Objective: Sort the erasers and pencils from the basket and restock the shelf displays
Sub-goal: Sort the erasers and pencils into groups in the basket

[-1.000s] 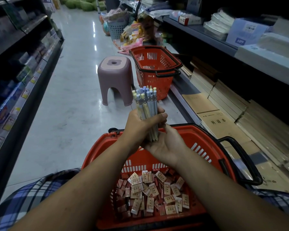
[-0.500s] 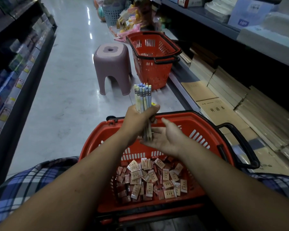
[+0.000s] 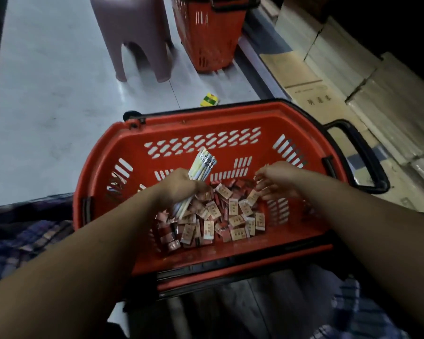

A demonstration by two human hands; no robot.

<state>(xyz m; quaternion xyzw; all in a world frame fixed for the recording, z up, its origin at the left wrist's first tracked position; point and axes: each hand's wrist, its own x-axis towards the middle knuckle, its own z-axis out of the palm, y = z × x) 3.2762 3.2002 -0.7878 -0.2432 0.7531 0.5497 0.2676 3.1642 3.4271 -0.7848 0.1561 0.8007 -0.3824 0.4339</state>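
Dozens of small wrapped erasers (image 3: 230, 223) lie heaped on the bottom of the red basket (image 3: 206, 118), which sits on the floor between the person's knees. The left hand (image 3: 179, 184) is closed in a fist round a bundle of pencils (image 3: 203, 165). The bundle is tilted, its upper ends leaning toward the far wall and its lower ends down among the erasers. The right hand (image 3: 277, 182) reaches in on the right side, low over the heap with fingers pointing down. It is blurred, so whether it has pinched anything or is merely spread above the pile cannot be told.

The step in hand looks like the sorting itself: pencils gathered into one hand while the other goes through the loose stock. No loose pencil shows among the erasers, though some may be buried.

Next, the right hand probably needs to rake through the heap and pass any find to the fist, which must stay tight so the bundle does not fan apart. After that the bundle goes to its display, which is out of view.

Beyond the rim stand a mauve stool (image 3: 132, 33) and a second basket (image 3: 206, 40). A yellow-green packet (image 3: 209, 100) lies just outside the far wall, and stacks of brown notebooks (image 3: 311, 94) line the right.
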